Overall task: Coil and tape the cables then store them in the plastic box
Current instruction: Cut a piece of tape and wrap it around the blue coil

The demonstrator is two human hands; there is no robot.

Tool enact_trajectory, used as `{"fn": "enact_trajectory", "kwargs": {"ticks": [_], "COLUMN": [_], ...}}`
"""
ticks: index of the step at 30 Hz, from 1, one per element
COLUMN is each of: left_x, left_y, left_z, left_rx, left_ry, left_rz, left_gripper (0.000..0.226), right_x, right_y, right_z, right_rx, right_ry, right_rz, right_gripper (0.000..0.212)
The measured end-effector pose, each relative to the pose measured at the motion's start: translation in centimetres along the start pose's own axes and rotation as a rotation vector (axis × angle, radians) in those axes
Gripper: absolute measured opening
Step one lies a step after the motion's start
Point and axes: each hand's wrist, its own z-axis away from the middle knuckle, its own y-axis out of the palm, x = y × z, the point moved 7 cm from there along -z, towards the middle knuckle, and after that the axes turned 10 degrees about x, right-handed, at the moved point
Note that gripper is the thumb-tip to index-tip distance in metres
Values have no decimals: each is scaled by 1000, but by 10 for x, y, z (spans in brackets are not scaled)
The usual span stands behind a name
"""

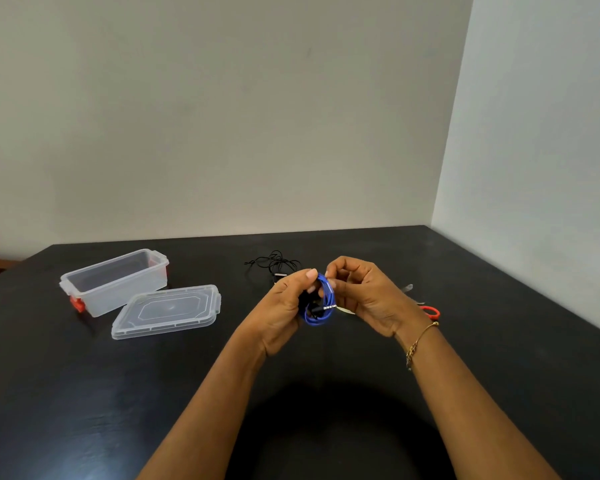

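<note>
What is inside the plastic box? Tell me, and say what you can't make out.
Nothing shows inside the plastic box; its clear walls reveal no cables. Its lid lies off, in front of it. Only the floor under the near wall is blurred.

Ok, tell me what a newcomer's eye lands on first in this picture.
First, the blue cable, wound into a coil and held above the middle of the black table by the left hand and the right hand. Next, the clear plastic box standing open at the left, its lid lying beside it. Behind the hands lies a loose black cable.
</note>
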Motion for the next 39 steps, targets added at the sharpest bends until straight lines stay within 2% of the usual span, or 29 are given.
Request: {"fn": "enact_trajectory", "kwargs": {"ticks": [5,9,13,17,22,30,34,39], "left_x": [-1,2,2,2,8,12,12,14], "left_y": [-6,-13,-16,-22,-26,-26,-24,-29], "left_z": [-2,-3,-2,-2,-5,-6,-7,-7], "left_rx": [-76,-112,-133,-201,-239,-200,-190,-201], "left_ry": [11,-31,-35,-18,-28,-71,-76,-83], "left_rz": [-10,-111,-183,-166,-231,-363,-373,-389], "left_gripper": [39,30,28,27,24,23,23,27], "right_x": [-5,-2,-3,-10,-20,-33,-40,-42], "right_y": [-4,-7,-6,-5,4,6,8,11], "right_z": [-4,-4,-5,-4,-3,3,1,-1], "right_rx": [-116,-239,-216,-162,-92,-65,-88,-153], "right_ry": [-6,8,104,210,302,466,483,471], "right_rz": [72,295,445,249,3,-140,-172,-283], "right_gripper": [3,12,10,25,28,40,39,27]}}
